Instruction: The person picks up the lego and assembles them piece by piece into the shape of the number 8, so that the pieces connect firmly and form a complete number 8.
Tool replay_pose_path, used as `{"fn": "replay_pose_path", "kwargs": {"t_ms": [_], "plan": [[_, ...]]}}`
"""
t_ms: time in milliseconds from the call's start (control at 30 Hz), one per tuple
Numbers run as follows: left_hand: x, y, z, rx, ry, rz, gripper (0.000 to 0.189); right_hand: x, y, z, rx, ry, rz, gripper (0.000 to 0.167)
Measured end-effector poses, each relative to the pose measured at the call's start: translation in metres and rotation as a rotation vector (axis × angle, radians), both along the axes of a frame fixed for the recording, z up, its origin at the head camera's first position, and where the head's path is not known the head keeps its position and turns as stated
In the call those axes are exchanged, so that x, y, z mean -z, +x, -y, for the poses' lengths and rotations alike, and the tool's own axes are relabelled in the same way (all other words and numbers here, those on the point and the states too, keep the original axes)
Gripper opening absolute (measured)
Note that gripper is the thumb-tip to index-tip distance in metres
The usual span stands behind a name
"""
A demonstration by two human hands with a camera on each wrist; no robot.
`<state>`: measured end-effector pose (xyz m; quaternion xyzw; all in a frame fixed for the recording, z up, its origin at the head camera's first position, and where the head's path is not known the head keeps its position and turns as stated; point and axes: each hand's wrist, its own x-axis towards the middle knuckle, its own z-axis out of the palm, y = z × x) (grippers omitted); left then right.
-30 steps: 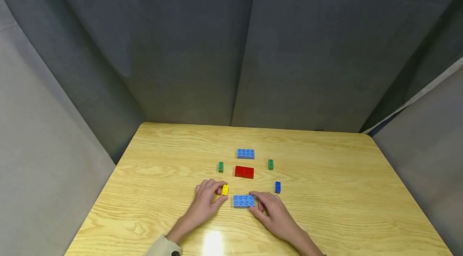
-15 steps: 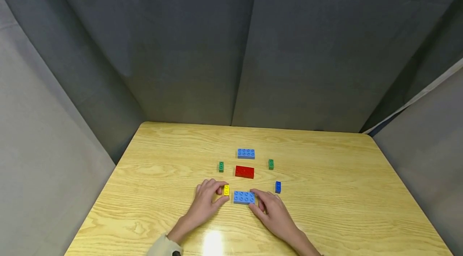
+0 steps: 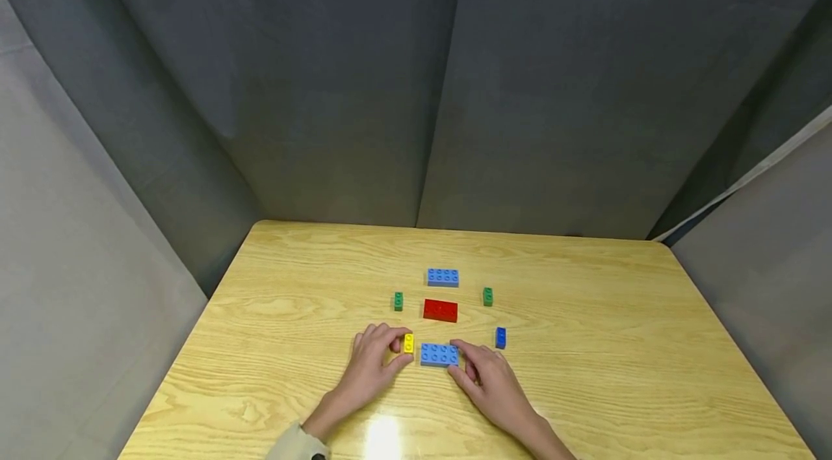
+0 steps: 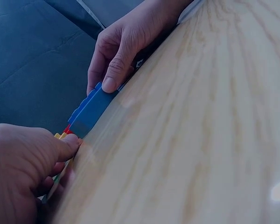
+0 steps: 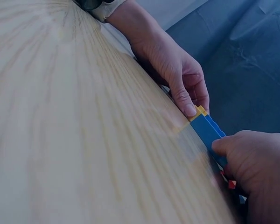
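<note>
Between thumb and forefinger, my left hand (image 3: pixel 372 365) pinches a small yellow building brick (image 3: pixel 409 343) by its near and far ends. My right hand (image 3: pixel 489 386) grips the right end of a light-blue eight-stud brick (image 3: pixel 439 354) in the same way. Both bricks sit on the table, with a narrow gap between them in the head view. In the left wrist view the blue brick (image 4: pixel 92 108) shows its long side, and the yellow brick is mostly behind the left thumb. From the right wrist, the yellow brick (image 5: pixel 199 111) appears at the blue brick's far end.
Beyond the hands lie a red brick (image 3: pixel 440 310) and another light-blue brick (image 3: pixel 443 277). Small green bricks stand left (image 3: pixel 399 301) and right (image 3: pixel 487 296) of the red one. A small dark-blue brick (image 3: pixel 500 337) is beyond the right hand. Grey curtains (image 3: pixel 338 84) surround the wooden table (image 3: pixel 617 344).
The right hand has slid the light-blue brick slightly away from the person, then stopped. The left hand has shifted the yellow brick a little to the right, closer to the blue one.
</note>
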<state>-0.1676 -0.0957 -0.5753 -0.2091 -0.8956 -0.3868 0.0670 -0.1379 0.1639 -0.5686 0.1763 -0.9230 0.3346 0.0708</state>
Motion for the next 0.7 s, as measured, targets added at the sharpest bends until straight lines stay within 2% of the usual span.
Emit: {"fn": "replay_pose_path", "kwargs": {"t_ms": [333,700], "plan": [[0.0024,0.0054,-0.0012,0.017,0.072,0.002,0.046,0.0074,0.0039,0.0004,0.015,0.022,0.029,0.042],[-0.0007,0.0023,-0.0037,0.038,0.131,0.017,0.045,0.0038,-0.0018,-0.0011,0.016,0.036,0.026,0.042]]}}
